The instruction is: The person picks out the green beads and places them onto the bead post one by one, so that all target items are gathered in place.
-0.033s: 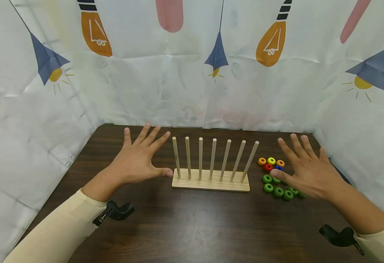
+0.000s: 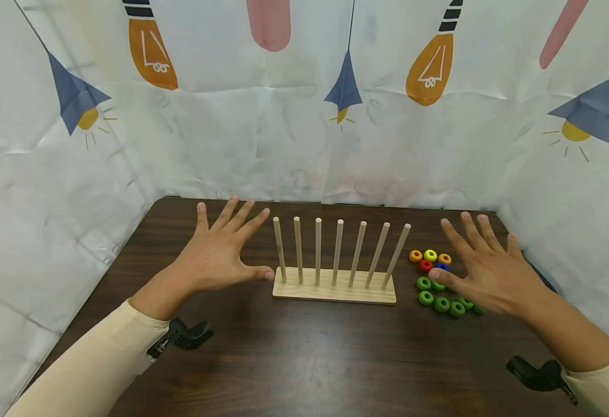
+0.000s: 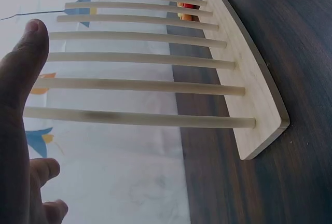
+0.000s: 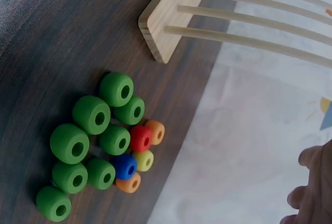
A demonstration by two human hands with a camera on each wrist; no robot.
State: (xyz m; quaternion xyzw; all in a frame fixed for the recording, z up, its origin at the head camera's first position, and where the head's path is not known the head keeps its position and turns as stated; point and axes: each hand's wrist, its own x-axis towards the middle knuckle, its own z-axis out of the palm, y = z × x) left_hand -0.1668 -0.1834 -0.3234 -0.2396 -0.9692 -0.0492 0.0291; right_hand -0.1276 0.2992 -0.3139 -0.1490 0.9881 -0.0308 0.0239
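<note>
A pale wooden peg rack (image 2: 336, 294) with several upright bare pegs stands mid-table. My left hand (image 2: 213, 255) is held up at its left side, fingers spread, thumb near the first peg; it holds nothing. To the right, my right hand (image 2: 497, 281) hovers with spread fingers above a group of beads, also holding nothing. Green beads (image 4: 70, 143) lie nearest me. Beyond them are a blue bead (image 4: 124, 166), a red bead (image 4: 140, 138), a yellow bead (image 4: 143, 160) and two orange beads (image 4: 155, 131). In the head view the right hand hides some of the green ones.
The dark wooden table (image 2: 309, 359) reaches back to a white curtain (image 2: 294, 139) printed with lamps and bulbs, which also runs along both sides. Each wrist carries a black camera mount (image 2: 190, 335) below it.
</note>
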